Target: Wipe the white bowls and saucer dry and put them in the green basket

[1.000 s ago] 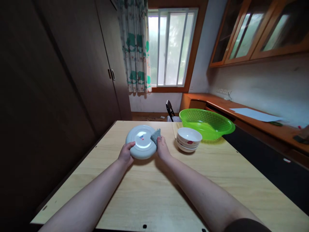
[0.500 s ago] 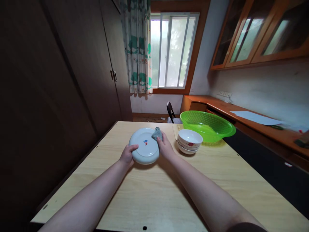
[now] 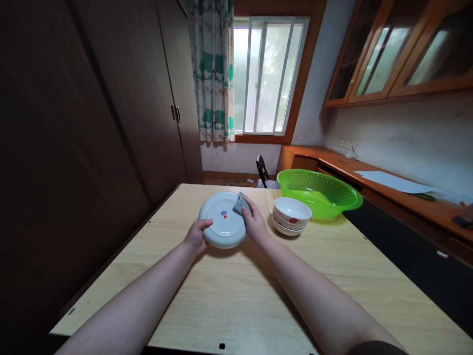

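Note:
A white plate (image 3: 224,229) with a small blue and red mark on its underside is held up above the wooden table (image 3: 218,305). My left hand (image 3: 195,234) grips the plate's left rim, thumb on the face turned to me and fingers hidden beneath. At the upper right rim, my right hand (image 3: 254,219) is closed on a grey-green cloth (image 3: 241,203), which lies against the plate. Whether the right fingers also hold the plate from below cannot be made out.
Right of the plate stands a stack of white bowls (image 3: 291,217) with a red pattern. Behind them is a green plastic basin (image 3: 321,195), with chopsticks (image 3: 268,201) lying beside it. A dark chair (image 3: 262,170) stands beyond the table; a dark wardrobe (image 3: 148,123) lines the left.
The right fingers now reach further over the cloth, pressing it on the plate's upper right rim. My left hand keeps its grip. The view has shifted slightly.

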`<state>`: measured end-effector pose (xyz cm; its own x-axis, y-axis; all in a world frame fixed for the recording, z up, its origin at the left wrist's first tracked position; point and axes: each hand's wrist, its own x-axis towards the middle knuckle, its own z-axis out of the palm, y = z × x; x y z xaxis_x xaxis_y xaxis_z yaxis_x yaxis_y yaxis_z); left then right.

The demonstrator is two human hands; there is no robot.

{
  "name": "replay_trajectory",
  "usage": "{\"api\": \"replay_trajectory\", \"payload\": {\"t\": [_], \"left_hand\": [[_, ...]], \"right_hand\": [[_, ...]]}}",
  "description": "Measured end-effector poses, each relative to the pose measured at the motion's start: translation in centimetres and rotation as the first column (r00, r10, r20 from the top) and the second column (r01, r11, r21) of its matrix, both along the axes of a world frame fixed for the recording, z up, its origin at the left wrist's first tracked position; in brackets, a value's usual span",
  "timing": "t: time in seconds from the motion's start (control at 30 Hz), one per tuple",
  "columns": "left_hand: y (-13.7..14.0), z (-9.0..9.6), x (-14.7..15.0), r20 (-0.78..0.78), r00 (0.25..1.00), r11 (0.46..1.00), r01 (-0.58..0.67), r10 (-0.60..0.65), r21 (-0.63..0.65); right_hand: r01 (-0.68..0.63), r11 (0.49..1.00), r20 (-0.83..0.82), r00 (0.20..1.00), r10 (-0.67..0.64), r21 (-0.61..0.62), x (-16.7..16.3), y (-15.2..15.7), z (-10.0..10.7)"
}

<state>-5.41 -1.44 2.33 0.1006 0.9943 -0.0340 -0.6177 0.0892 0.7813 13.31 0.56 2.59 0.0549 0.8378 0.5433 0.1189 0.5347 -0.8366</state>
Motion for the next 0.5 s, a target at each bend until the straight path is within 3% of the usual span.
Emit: {"api": "replay_trajectory", "payload": {"t": [0.2,0.5], "left_hand": [[-0.05,-0.08,-0.03,-0.008,1.0,1.0,0.005,-0.005,0.019],[0.7,-0.05,-0.32,0.075,0.99,0.987,-0.113,0.122,-0.116]], "right_hand": [[-0.042,0.999,-0.015,0.999,0.042,-0.032,0.15,0.51,-0.19],[-0.15,0.985,-0.058,0.988,0.146,-0.083,-0.4,0.68,-0.51]]}}
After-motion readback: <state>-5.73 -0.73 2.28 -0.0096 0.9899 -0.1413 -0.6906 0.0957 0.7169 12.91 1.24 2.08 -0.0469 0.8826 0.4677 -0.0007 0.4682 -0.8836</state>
